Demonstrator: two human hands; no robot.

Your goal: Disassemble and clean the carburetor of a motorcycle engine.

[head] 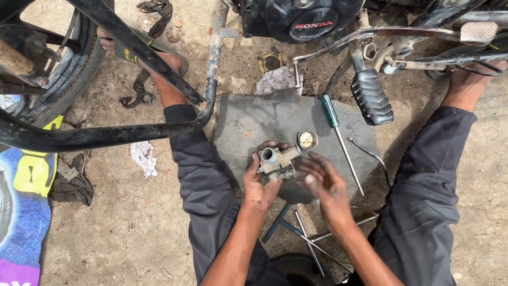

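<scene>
My left hand [258, 182] grips a small grey metal carburettor body [277, 158] with a round open port at its top. It is held just above a flat dark stone slab [248, 119] on the ground between my legs. My right hand [323, 177] hovers beside the part on its right with fingers spread, holding nothing. A round brass-coloured cap [307, 140] sits at the part's upper right; whether it is attached or lies on the slab I cannot tell. A green-handled screwdriver [335, 127] lies on the slab to the right.
A motorcycle engine [296, 18] and ribbed foot peg [370, 98] stand ahead. A black curved frame tube [106, 135] and a wheel [58, 63] are on the left. Thin metal rods [309, 241] lie near my knees. A bent wire [365, 149], rags and a chain lie on the dirt.
</scene>
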